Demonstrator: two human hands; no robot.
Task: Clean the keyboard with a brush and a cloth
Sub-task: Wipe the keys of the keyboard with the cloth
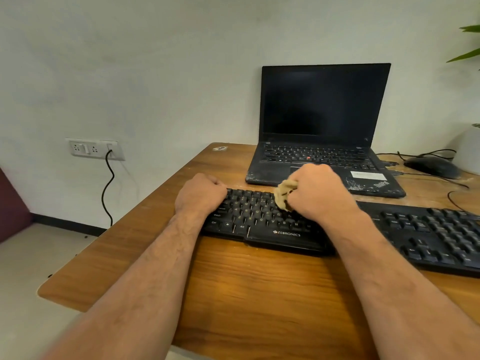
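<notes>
— What's in the right hand (pixel 315 192)?
— Its grip is closed tight on a bunched tan cloth (pixel 284 195), pressed onto the keys of the black keyboard (pixel 262 224).
— And the left hand (pixel 201 194)?
— Curled over the keyboard's far left corner, fingers folded.
— Where's the keyboard?
— On the wooden counter (pixel 254 287), just before the laptop (pixel 322 131).
</notes>
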